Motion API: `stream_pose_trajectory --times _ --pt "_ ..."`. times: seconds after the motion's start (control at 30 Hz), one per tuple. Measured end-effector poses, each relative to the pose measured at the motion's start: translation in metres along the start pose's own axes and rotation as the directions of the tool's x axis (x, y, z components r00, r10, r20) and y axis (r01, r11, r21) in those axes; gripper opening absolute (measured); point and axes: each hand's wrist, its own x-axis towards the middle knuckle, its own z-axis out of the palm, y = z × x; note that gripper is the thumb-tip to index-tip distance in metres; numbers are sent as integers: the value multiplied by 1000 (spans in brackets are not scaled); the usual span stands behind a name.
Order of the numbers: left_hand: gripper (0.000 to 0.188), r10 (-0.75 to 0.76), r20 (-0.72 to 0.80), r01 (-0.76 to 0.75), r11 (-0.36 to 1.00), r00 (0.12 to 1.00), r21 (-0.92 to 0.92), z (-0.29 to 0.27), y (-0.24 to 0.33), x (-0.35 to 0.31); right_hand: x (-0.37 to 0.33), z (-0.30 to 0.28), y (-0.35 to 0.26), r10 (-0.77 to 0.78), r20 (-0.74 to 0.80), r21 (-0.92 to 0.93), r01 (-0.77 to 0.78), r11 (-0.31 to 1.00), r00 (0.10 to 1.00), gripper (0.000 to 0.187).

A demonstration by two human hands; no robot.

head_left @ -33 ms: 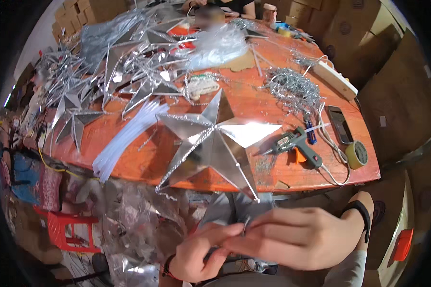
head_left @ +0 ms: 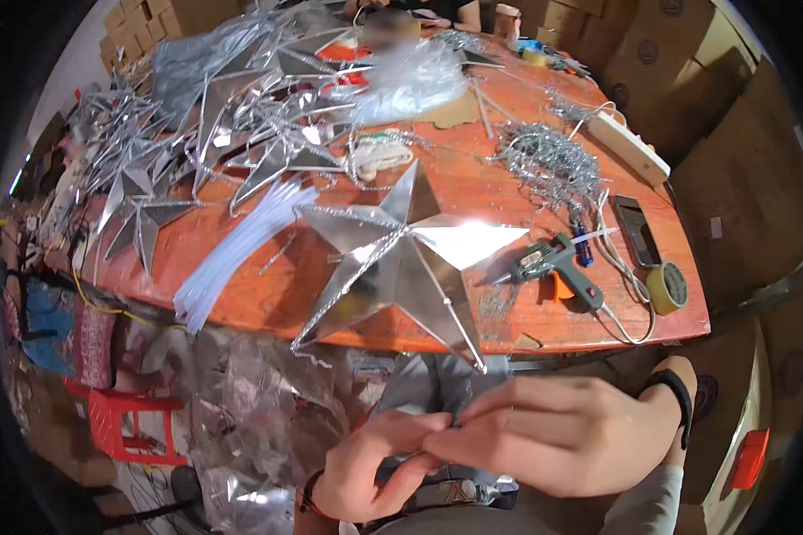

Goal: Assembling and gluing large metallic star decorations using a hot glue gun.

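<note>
My left hand (head_left: 370, 468) and my right hand (head_left: 553, 437) meet over my lap, below the table's near edge. The fingertips of both are pinched closely together. Whatever lies between them is too small or too hidden to make out. Just beyond my hands, a large mirror-silver star (head_left: 379, 290) rests at the near table edge, one point jutting over it. A twisted silver tinsel strand (head_left: 352, 276) runs along its ridges. To the star's right lies a dark grey glue gun (head_left: 558, 267) with an orange trigger.
Clear glue sticks (head_left: 241, 254) lie bundled left of the star. More silver stars (head_left: 138, 218) pile up behind. Tinsel (head_left: 553, 160), a power strip (head_left: 629, 147), a phone (head_left: 633, 230) and a tape roll (head_left: 666, 288) sit right. A red stool (head_left: 138, 423) stands below; a person sits across.
The view has shifted very slightly. A small silvery bit glimpsed at my fingertips before is now hidden behind the fingers of my right hand.
</note>
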Motion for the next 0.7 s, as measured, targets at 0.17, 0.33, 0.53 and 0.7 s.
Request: stream_pose_trajectory --times 0.17,0.33,0.53,0.7 --pt "15 -34 100 5 958 994 285 -11 5 13 6 -2 6 107 -25 138 -103 985 994 31" --pt "11 80 86 -98 967 993 234 -25 7 11 8 -4 6 156 -79 211 -136 968 985 29" --pt "8 -78 168 32 966 983 258 -36 13 3 -8 -25 6 256 -112 199 -231 952 960 26" --pt "9 -322 185 295 942 928 160 -48 -1 -13 -22 -38 9 342 -99 130 -329 935 935 26"
